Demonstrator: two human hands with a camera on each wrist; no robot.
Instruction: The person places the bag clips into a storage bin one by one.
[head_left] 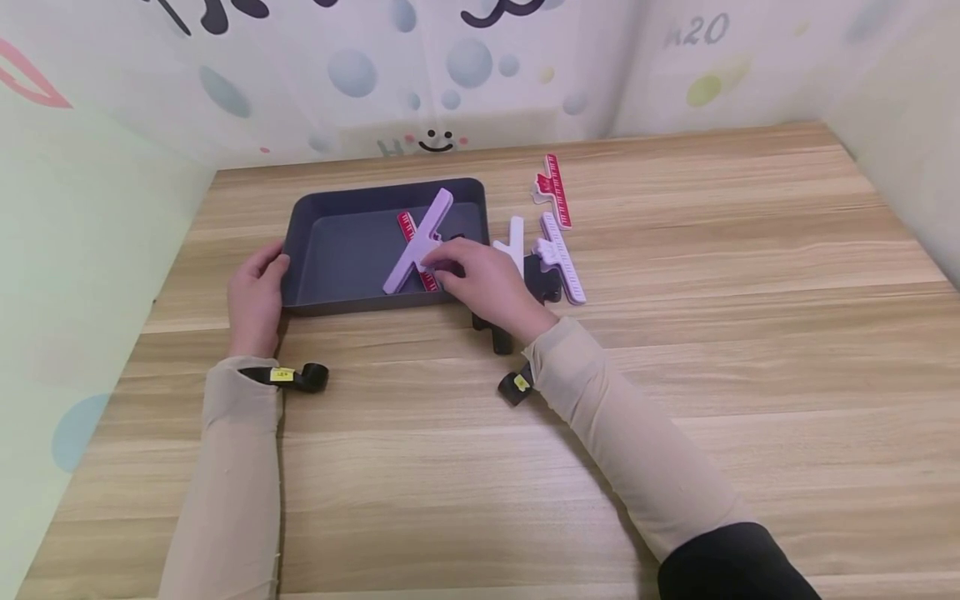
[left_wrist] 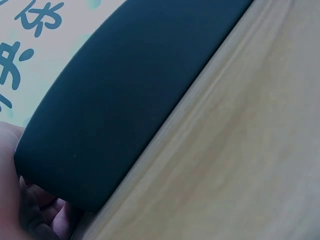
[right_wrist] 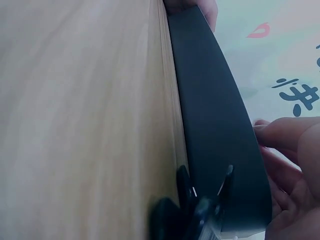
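My left hand (head_left: pixel 257 293) grips the left wall of a dark grey rectangular tray (head_left: pixel 330 304), thumb at the rim. In the left wrist view, its fingers curl at the corner of the tray (left_wrist: pixel 115 100). Over the tray's right part, my right hand (head_left: pixel 483 279) pinches a light purple bag clip (head_left: pixel 427 233) by its handle side. That clip lies slantwise across a red bag clip (head_left: pixel 407 225) inside the tray, partly covering it. In the right wrist view, my right hand (right_wrist: pixel 295 165) is at the tray's rim, and the purple clip is hidden.
Right of the tray lie a white clip (head_left: pixel 516 237), a light purple clip (head_left: pixel 564 262) and a red clip (head_left: pixel 557 192). Black clips (head_left: pixel 543 279) sit beside and under my right wrist. A patterned curtain (head_left: pixel 525 83) borders the wooden table (head_left: pixel 420 467) at the back.
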